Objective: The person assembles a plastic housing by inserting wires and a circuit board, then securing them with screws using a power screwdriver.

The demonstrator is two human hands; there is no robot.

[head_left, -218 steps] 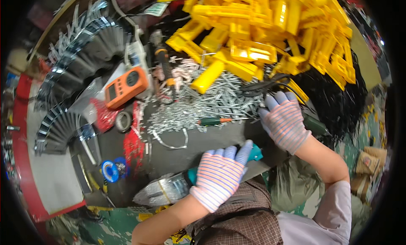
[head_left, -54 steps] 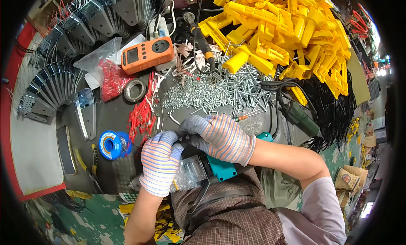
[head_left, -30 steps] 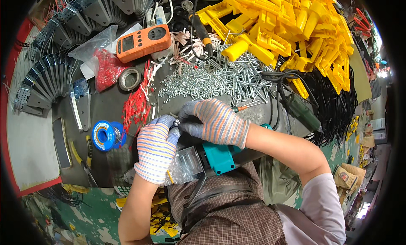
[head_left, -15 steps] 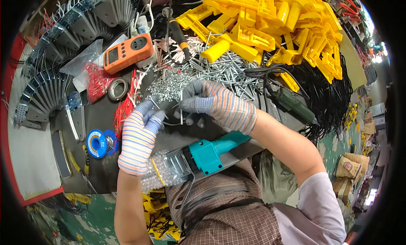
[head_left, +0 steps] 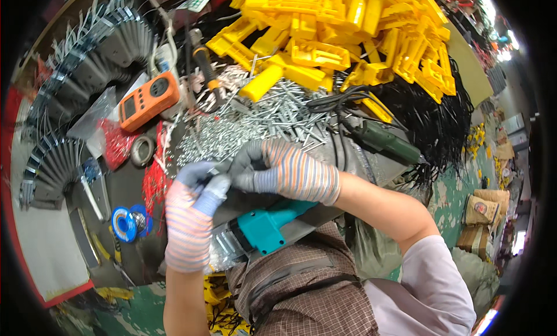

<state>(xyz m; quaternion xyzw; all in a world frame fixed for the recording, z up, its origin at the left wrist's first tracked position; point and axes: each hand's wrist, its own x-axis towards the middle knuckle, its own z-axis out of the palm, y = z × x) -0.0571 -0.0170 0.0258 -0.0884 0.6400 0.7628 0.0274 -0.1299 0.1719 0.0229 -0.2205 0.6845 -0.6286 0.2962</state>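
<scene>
In striped gloves with grey fingers, my two hands meet fingertip to fingertip above the dark bench. My left hand (head_left: 191, 220) pinches a small shiny screw (head_left: 214, 172) between thumb and forefinger. The fingers of my right hand (head_left: 287, 170) are closed right beside it; what they hold is hidden. Just beyond the hands spreads a heap of loose silver screws (head_left: 272, 112), with smaller metal parts on its left. Below my wrists lies a teal tool body (head_left: 261, 230) with a clear plastic part at its left end.
Yellow plastic housings (head_left: 319, 51) pile up at the back. A green electric screwdriver (head_left: 386, 141) and black cables (head_left: 444, 121) lie right. Leftward are an orange meter (head_left: 149, 101), a tape roll (head_left: 142, 150), red wires (head_left: 155, 185), a blue solder spool (head_left: 123, 224) and metal plates (head_left: 55, 168).
My hands have come together, the right one moving left and down. The screw that stood upright in my right fingers no longer shows. The whole view has shifted slightly.
</scene>
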